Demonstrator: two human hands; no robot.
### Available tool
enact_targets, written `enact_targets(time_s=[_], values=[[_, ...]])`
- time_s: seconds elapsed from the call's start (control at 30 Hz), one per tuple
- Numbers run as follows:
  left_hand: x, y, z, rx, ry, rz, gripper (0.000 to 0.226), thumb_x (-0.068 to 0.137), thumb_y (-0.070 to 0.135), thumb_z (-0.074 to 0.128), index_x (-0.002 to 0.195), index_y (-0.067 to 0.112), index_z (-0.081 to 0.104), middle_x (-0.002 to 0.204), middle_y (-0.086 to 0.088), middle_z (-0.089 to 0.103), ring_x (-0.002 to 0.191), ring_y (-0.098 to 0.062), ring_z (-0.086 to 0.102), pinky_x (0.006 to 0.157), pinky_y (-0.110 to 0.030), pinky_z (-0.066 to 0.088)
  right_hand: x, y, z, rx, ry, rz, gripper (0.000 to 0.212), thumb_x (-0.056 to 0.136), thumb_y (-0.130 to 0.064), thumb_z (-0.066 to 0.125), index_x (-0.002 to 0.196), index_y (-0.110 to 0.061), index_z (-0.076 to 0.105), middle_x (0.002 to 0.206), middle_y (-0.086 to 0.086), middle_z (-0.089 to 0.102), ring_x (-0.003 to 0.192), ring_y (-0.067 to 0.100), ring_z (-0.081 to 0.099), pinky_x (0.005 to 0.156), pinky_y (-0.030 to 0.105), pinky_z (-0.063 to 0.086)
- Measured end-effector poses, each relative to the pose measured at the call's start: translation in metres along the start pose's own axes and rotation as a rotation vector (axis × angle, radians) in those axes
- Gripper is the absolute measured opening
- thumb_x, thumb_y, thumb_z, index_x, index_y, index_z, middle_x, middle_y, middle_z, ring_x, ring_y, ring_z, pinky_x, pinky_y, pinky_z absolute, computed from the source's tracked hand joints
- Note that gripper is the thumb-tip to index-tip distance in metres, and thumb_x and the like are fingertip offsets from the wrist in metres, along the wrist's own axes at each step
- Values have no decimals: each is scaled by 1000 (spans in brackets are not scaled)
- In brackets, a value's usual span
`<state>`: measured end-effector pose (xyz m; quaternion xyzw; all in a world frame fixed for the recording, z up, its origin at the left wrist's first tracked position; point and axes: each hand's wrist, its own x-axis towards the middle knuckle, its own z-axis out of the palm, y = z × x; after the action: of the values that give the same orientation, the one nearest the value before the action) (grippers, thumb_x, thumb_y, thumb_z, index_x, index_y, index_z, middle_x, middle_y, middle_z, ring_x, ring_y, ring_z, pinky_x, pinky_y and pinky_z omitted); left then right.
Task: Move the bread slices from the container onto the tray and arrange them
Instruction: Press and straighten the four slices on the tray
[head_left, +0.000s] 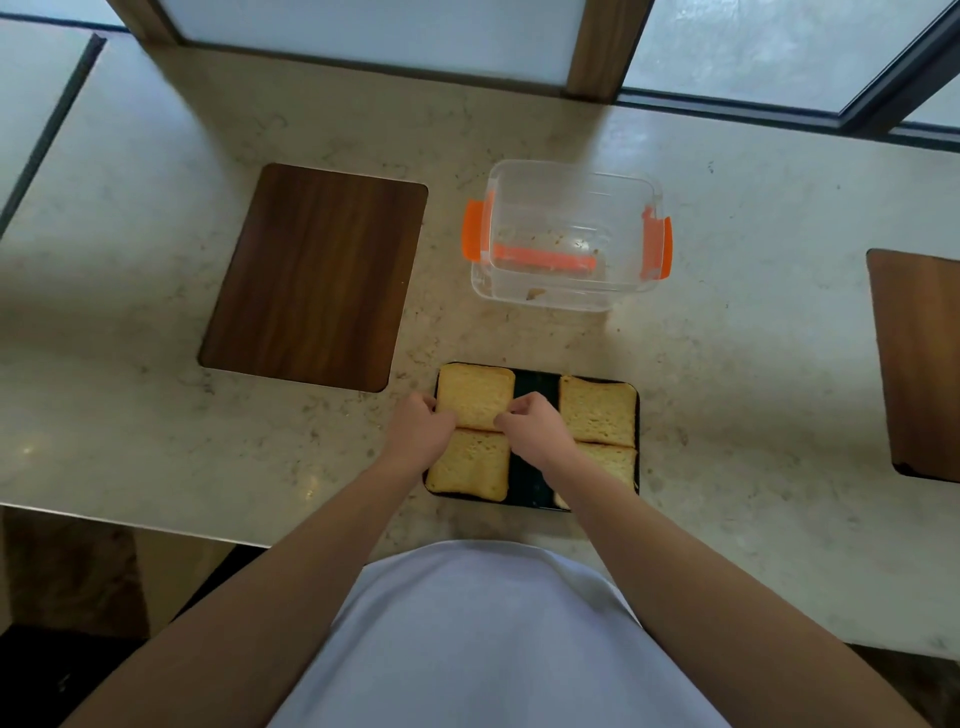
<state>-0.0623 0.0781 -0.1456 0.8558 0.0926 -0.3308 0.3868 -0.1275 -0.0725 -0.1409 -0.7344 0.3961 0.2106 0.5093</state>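
Observation:
A black tray (535, 387) lies on the counter in front of me with several bread slices on it. The far-left slice (475, 395) is pinched at its near corners by both hands: my left hand (418, 428) at its left edge, my right hand (530, 426) at its right edge. A near-left slice (470, 465) lies just below it. The far-right slice (597, 410) lies flat, and a near-right slice (615, 462) is partly hidden by my right forearm. The clear container (569, 236) with orange clips stands beyond the tray and holds only crumbs.
A dark wooden board (317, 275) is set into the beige counter left of the container. Another wooden board (917, 364) shows at the right edge. The counter's front edge runs just below the tray. Windows line the far side.

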Motion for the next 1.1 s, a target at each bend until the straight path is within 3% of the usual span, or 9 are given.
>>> enact_targets(time_s=[0.1, 0.27, 0.43, 0.53, 0.7, 0.93, 1.1], values=[[3, 0, 3, -6, -5, -6, 46, 83, 24, 61, 126, 7, 55, 102, 0, 58, 83, -9, 53, 69, -31, 43, 0, -1, 1, 19, 4, 23, 43, 86, -30, 60, 125, -15, 47, 93, -2, 59, 77, 12, 59, 61, 31, 48], [4, 0, 9, -29, 26, -26, 47, 86, 25, 59, 130, 8, 53, 87, 10, 53, 71, -1, 50, 54, -23, 36, 1, 1, 1, 36, 12, 17, 50, 87, -30, 60, 132, -14, 46, 92, -7, 55, 77, 8, 56, 63, 28, 48], [2, 3, 14, -36, 25, -26, 49, 84, 26, 59, 130, 8, 54, 94, 4, 58, 76, -5, 54, 54, -25, 37, 2, 3, 0, 66, 21, 26, 60, 88, -29, 61, 141, -13, 39, 86, -9, 53, 72, 7, 56, 62, 27, 47], [2, 3, 17, -40, 17, -18, 50, 86, 28, 58, 132, 9, 53, 104, 0, 57, 77, -1, 49, 56, -23, 35, 2, 5, -2, 55, 16, 28, 66, 89, -27, 59, 148, -10, 35, 83, -11, 52, 72, 7, 56, 67, 31, 50], [2, 5, 21, -45, 5, -17, 49, 87, 28, 57, 132, 9, 52, 93, 8, 54, 77, -2, 49, 55, -24, 35, 3, 7, -6, 36, 14, 24, 62, 89, -27, 58, 146, -9, 41, 82, -12, 52, 70, 5, 54, 82, 39, 54], [-1, 8, 25, -7, 18, -8, 40, 88, 27, 58, 124, 11, 55, 88, 6, 57, 73, -4, 53, 53, -25, 37, 3, 11, -12, 33, 22, 16, 59, 89, -29, 59, 142, -11, 45, 88, -11, 57, 81, 9, 60, 72, 32, 52], [-1, 8, 27, -2, 21, -9, 41, 90, 28, 58, 127, 12, 55, 84, 9, 56, 69, -2, 52, 51, -22, 36, 2, 13, -14, 43, 27, 29, 57, 89, -28, 58, 142, -11, 45, 88, -8, 58, 77, 10, 61, 65, 29, 51]])
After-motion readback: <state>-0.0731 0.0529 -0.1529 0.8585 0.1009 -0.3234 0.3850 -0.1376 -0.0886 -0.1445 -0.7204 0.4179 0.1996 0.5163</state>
